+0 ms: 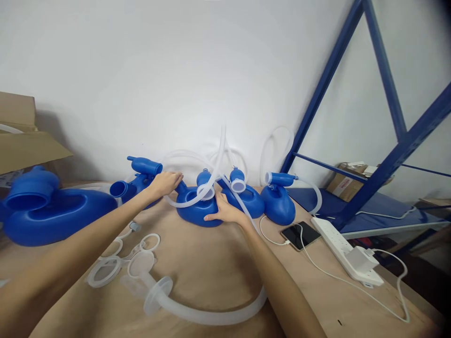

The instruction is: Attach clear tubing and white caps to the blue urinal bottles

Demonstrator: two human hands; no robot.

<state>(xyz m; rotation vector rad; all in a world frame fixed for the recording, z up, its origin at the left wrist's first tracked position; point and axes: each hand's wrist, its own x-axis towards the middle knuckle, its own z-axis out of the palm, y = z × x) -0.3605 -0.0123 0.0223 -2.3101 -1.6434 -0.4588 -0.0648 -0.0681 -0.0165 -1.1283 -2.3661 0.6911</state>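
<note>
A blue plastic urinal bottle (192, 217) rests on the table between my hands. My left hand (166, 183) is closed around the neck at its left end. With the thumb on its front and the fingers along its right side, my right hand (227, 210) grips the body. A smaller blue bottle-shaped piece with a white ring (205, 191) sits on top of it. Clear tubing (190, 203) loops in front of the bottle and rises behind it. Close by on the right stands another blue urinal bottle (254, 204).
More blue bottles (84, 206) stand left, and one (282, 209) stands right. Clear rings (105, 272) and a flanged corrugated tube (211, 315) lie in front. A phone (299, 234), power strip (333, 239), blue metal frame (327, 70) and open carton (31, 145) flank the workspace.
</note>
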